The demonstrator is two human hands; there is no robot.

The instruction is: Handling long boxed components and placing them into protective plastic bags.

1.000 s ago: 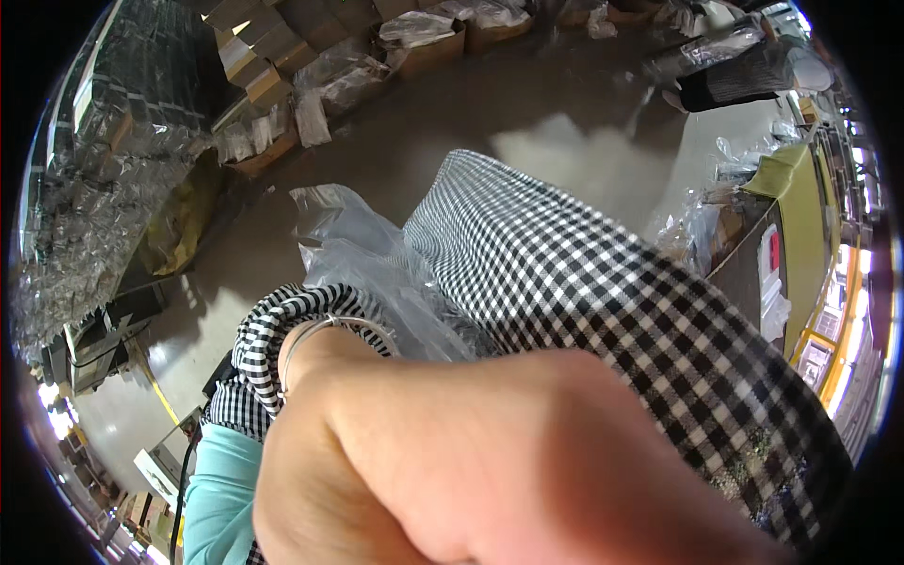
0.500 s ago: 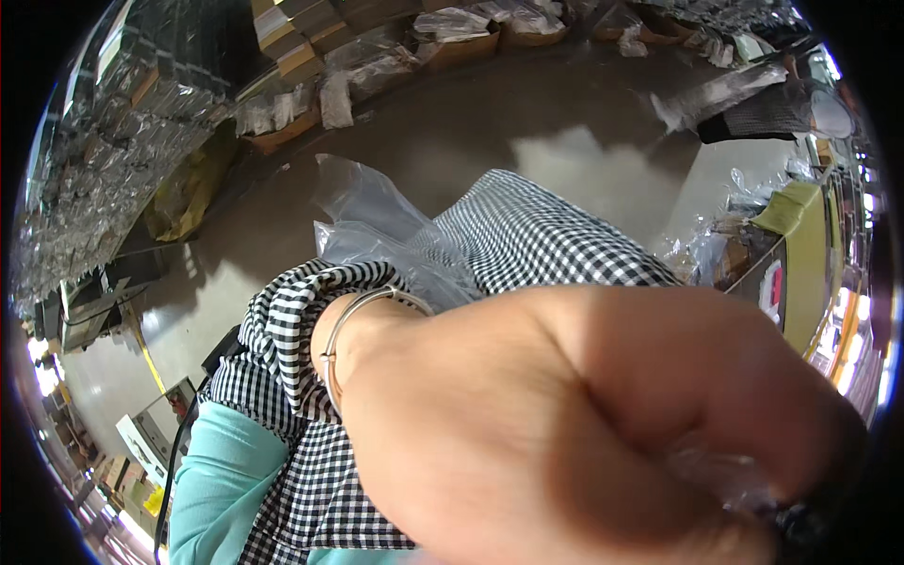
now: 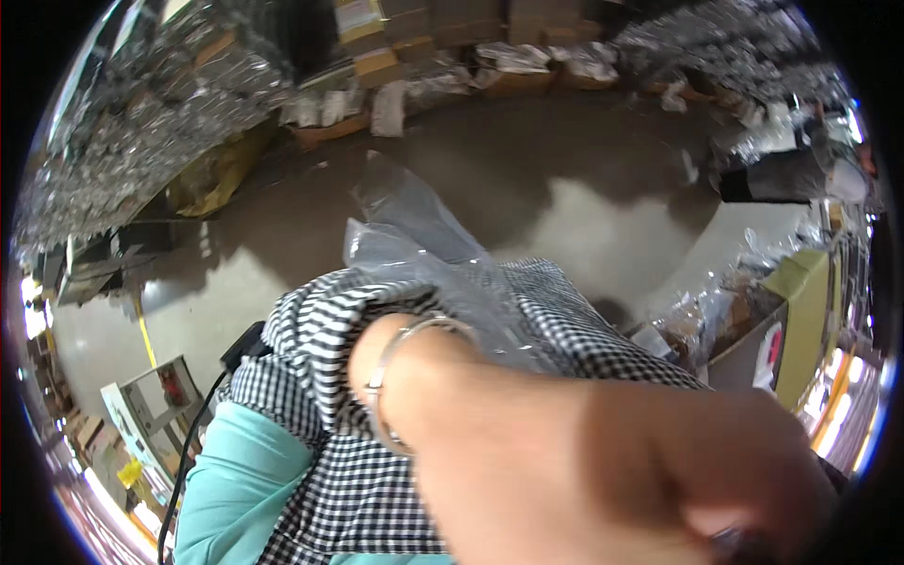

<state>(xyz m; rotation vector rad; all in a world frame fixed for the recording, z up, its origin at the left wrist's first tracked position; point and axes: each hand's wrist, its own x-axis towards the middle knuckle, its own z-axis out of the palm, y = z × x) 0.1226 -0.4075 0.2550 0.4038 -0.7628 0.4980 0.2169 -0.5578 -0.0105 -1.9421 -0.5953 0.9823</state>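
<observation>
My left hand (image 3: 574, 461) is close up and fills the lower right of the head view, reaching across from the left. Its fingers curl closed at the lower right, blurred by motion; whatever they grip is too hidden to make out. A silver bangle (image 3: 375, 384) circles the wrist below a bunched black-and-white checked sleeve (image 3: 311, 330). Behind the wrist, a clear plastic bag (image 3: 414, 240) sticks out over checked cloth (image 3: 584, 330); what holds it cannot be seen. My right hand does not show.
Piles of clear plastic-wrapped goods (image 3: 141, 141) stand at the left. Cardboard boxes (image 3: 377, 66) and bagged items line the far side of the grey floor (image 3: 471, 169). An open carton (image 3: 753, 348) with clear plastic stands at right, near a person's dark sleeve (image 3: 767, 179). A dark cable (image 3: 184, 461) hangs at left.
My left hand has shifted lower in the picture, its fingers still curled. The view has tilted, so the floor, boxes and plastic bag appear farther right.
</observation>
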